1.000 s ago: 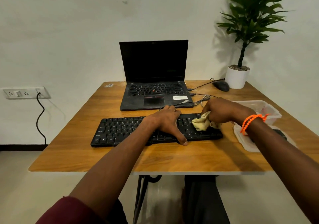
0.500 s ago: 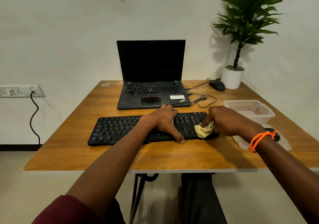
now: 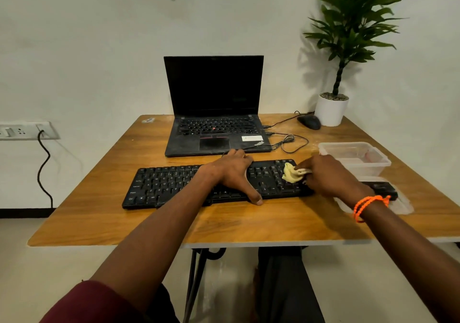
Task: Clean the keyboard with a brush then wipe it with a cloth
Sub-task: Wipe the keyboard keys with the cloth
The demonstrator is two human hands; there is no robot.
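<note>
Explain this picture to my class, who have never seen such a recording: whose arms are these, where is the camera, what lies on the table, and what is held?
No machine here: a person wears a camera on the head, looking down at their own hands. The left hand rests across the black keyboard, steadying it. The right hand grips a yellow cloth against the keyboard's right end. On the wooden table also stand an open laptop, a mouse, a potted plant and a clear plastic box.
</note>
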